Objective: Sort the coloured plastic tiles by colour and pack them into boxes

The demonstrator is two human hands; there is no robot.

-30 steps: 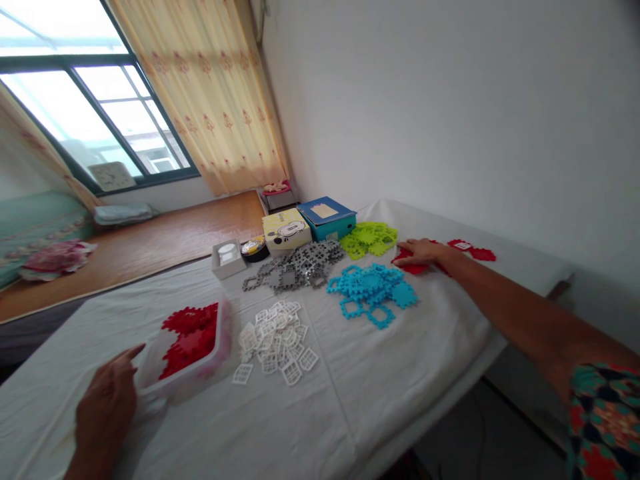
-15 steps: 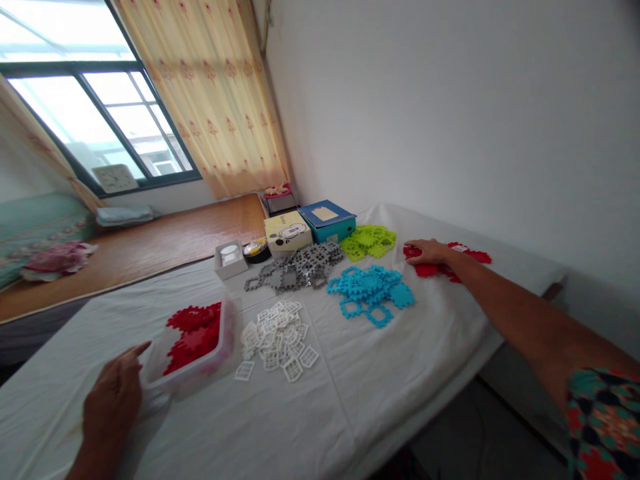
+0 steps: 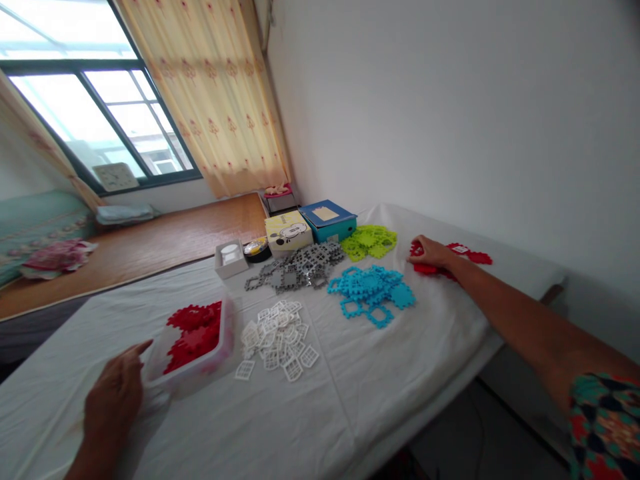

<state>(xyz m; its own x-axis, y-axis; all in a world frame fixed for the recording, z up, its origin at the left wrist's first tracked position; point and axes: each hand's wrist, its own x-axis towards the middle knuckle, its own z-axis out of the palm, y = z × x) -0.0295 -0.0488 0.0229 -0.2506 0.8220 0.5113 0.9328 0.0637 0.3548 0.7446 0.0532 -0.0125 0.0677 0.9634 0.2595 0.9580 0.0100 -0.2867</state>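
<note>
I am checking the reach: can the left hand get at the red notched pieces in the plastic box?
Probably yes: the left hand is beside the plastic box, whose open top leaves its red notched pieces exposed.

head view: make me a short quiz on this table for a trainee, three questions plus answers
1. Multiple choice: what colour are the toothed pieces inside the plastic tub?
A) lime green
B) red
C) grey

2. True or false: the right hand is in the blue pile.

3. Fill the gap: the pile lying nearest the plastic tub is the ____ one.

Key
1. B, red.
2. False. The right hand is on the loose red pieces, toward the wall.
3. White; the white pile lies right beside the plastic tub.
</note>
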